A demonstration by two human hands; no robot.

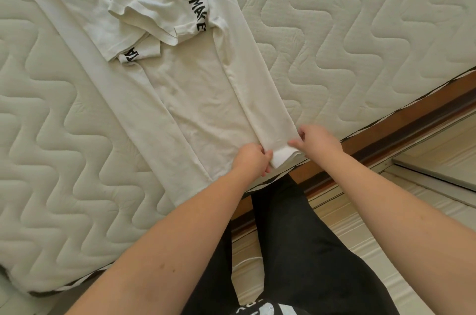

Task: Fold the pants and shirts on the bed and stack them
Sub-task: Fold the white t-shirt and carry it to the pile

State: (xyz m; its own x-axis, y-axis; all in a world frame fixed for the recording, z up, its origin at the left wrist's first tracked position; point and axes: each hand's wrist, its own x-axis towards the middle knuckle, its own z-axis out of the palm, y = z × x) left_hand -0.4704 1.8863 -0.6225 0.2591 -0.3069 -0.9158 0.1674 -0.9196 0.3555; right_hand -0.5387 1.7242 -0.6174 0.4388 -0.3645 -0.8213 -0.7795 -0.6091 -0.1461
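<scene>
A white T-shirt (195,98) with black lettering lies flat on the quilted mattress (347,31), its long sides and both sleeves folded inward into a narrow strip running from the top left toward me. At the near edge of the bed, my left hand (251,160) pinches the shirt's bottom hem. My right hand (318,141) grips the same hem at its right corner, where the folded layers show as a thick edge. The two hands sit close together, a short span of hem between them.
The mattress edge and a brown wooden bed frame (412,119) run diagonally at the right. Beyond lies pale floor (386,224). My legs in dark trousers (296,237) stand against the bed's edge.
</scene>
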